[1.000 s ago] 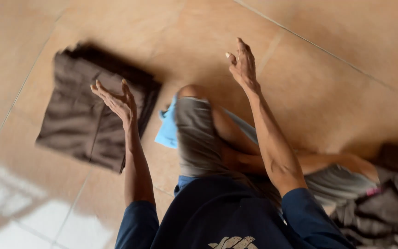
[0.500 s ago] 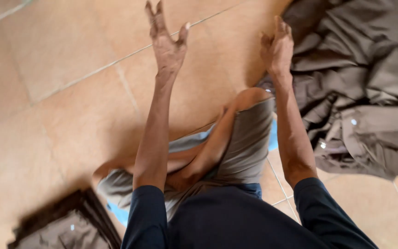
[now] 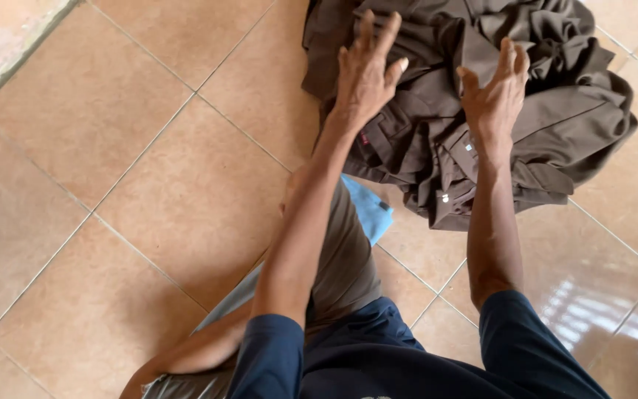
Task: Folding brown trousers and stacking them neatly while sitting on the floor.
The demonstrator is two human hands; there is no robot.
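Hovering over brown clothes (image 3: pixel 481 96) on tile floor (image 3: pixel 149 185), left hand (image 3: pixel 365 70) and right hand (image 3: pixel 495 92) were spread open, holding nothing.

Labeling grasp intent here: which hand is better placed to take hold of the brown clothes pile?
Right, probably. The right hand hovers open directly over the middle of the heap of brown garments, fingers spread. The left hand, also open, sits over the heap's left edge, nearer bare floor tiles. Neither grips cloth yet.

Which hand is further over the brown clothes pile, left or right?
The right hand: it hovers over the middle of the brown clothes pile, fingers spread, while the left hand is above the pile's left edge.
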